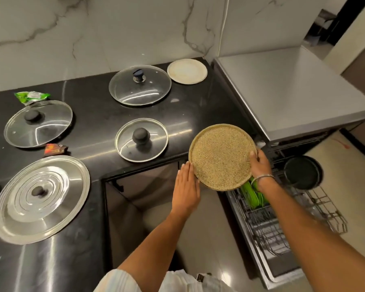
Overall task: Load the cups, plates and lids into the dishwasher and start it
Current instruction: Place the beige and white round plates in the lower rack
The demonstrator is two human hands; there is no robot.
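hands apart on the speckled plate (221, 157), left hand (187, 186) flat-fingered against its rim, right hand (259, 163) curled round the far edge above the dishwasher rack (261, 224).

black counter (97, 98) bears four lids (140, 84) and a white plate (187, 71).

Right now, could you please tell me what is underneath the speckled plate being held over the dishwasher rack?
Green plates stand in the lower rack just below the speckled plate. Their upper edges and the rack section directly underneath are covered, so anything else there cannot be seen.
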